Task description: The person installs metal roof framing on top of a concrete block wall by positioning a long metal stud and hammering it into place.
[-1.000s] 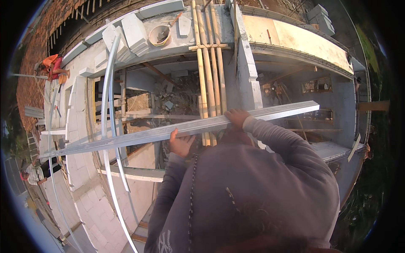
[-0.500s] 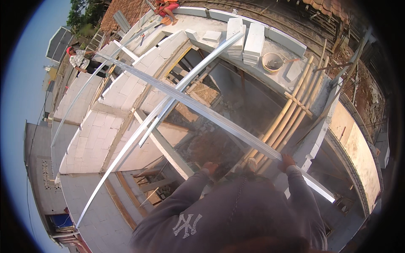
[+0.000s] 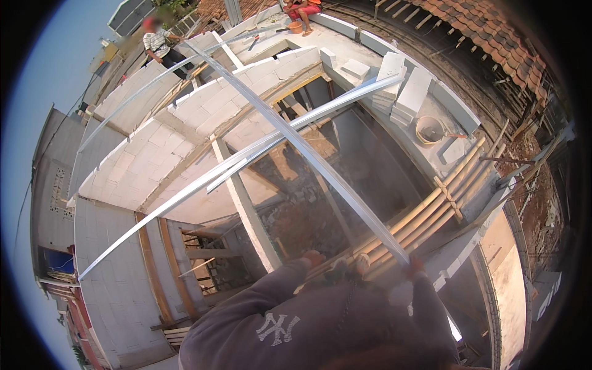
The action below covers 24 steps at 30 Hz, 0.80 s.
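Observation:
A long silvery metal channel point(image 3: 345, 191) runs diagonally from the far left wall tops to my right side. My right hand point(image 3: 415, 266) is closed around its near part, and a short length of it sticks out past my forearm. My left hand point(image 3: 312, 258) is low beside the near end of the bamboo poles point(image 3: 425, 213); its fingers are too blurred to read. Other metal channels point(image 3: 345, 100) lie across the walls, crossing under the one I hold.
Below gapes an open room with a rubble floor point(image 3: 293, 225). Pale block walls point(image 3: 246, 131) surround it. Stacked blocks point(image 3: 410, 98) and a bucket point(image 3: 430, 129) stand on the far right ledge. One person point(image 3: 163, 46) is at the far left; another person point(image 3: 302, 12) sits at the back.
My view has turned, so the scene sits further right and lower at the far left. The held channel's near end has shifted left and down, with my right hand still on it.

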### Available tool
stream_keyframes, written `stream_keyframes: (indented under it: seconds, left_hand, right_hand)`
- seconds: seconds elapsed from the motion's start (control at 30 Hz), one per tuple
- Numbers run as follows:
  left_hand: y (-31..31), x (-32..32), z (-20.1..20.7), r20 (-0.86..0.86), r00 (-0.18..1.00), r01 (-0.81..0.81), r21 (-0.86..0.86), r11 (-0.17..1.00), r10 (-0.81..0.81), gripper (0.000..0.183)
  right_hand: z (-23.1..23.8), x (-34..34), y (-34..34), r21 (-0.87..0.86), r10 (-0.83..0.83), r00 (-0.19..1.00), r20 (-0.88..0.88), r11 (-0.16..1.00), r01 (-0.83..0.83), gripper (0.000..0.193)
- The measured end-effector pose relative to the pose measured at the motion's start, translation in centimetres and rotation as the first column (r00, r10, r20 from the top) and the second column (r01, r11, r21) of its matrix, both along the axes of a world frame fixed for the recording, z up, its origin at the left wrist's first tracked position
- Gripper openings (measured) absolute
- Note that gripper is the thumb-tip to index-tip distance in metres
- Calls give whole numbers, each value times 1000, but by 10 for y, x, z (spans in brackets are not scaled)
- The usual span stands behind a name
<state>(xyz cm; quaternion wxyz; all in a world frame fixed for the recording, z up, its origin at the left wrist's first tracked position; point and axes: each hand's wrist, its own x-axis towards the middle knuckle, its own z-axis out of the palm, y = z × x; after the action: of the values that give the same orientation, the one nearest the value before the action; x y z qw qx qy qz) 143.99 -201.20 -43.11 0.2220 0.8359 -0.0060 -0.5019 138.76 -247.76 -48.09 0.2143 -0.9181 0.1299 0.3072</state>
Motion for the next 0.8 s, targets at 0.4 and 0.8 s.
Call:
stream_keyframes:
  seconds: [0.4, 0.8]
  left_hand:
    - [22, 0, 17, -86, 987, -129, 76, 989, 136, 57]
    - [16, 84, 24, -549, 327, -904, -420, 84, 769, 102]
  right_hand:
    - [-15, -10, 33, 68, -29, 999, 17, 997, 28, 74]
    - [63, -21, 45, 71, 12, 995, 94, 997, -19, 68]
